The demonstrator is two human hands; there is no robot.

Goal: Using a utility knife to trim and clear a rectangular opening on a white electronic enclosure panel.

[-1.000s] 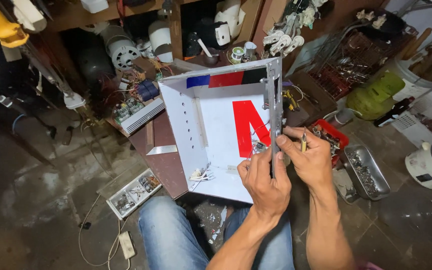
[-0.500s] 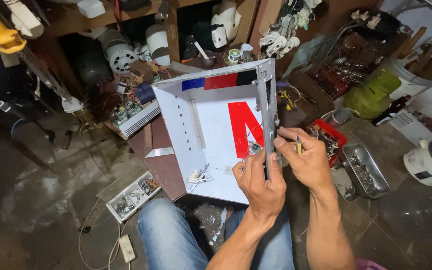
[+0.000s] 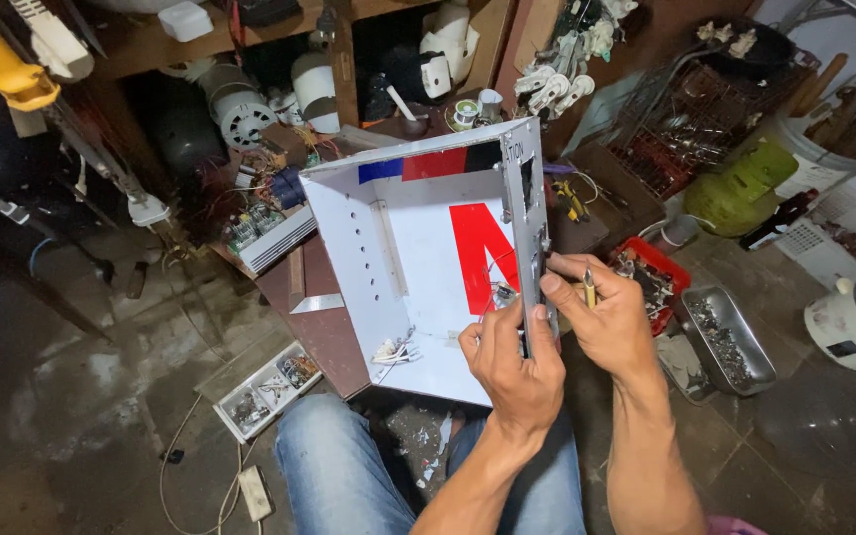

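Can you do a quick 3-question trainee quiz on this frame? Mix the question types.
1. True or false: the left hand grips the right side wall of the white metal box.
2. What does the right hand hold between its fingers? A) a slim yellow-handled tool B) a green bottle C) a plug
3. Which thing lies on the floor right of the red tray?

Key
1. True: its fingers wrap the wall's edge.
2. A
3. The metal tray of small parts.
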